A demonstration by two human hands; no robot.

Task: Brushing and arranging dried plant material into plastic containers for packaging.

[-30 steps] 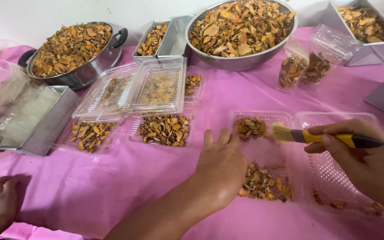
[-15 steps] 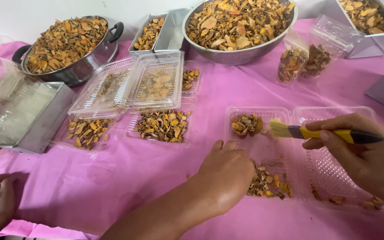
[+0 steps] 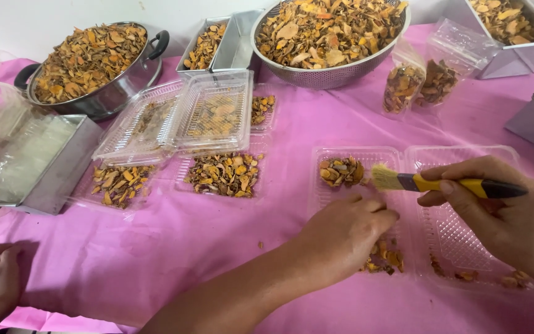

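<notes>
Now our right hand (image 3: 514,216) pinches brush (image 3: 440,184), bristles just right of dried-chip pile (image 3: 341,171) in clear tray (image 3: 366,154), near-right on table. Left hand (image 3: 341,232), fingers curled, empty, rests on tray.

Far left: a steel pot (image 3: 97,74) heaped with dried orange-brown slices. Top centre: a wide mesh bowl (image 3: 329,43) of the same. Between them, two narrow metal tins (image 3: 220,46). Below, two open clear clamshell boxes (image 3: 180,117), small heaps (image 3: 225,174) on their trays. Right of the bowl, two filled plastic bags (image 3: 418,83). At left edge, a steel box (image 3: 44,167). Underneath everything, pink cloth (image 3: 156,247).
</notes>
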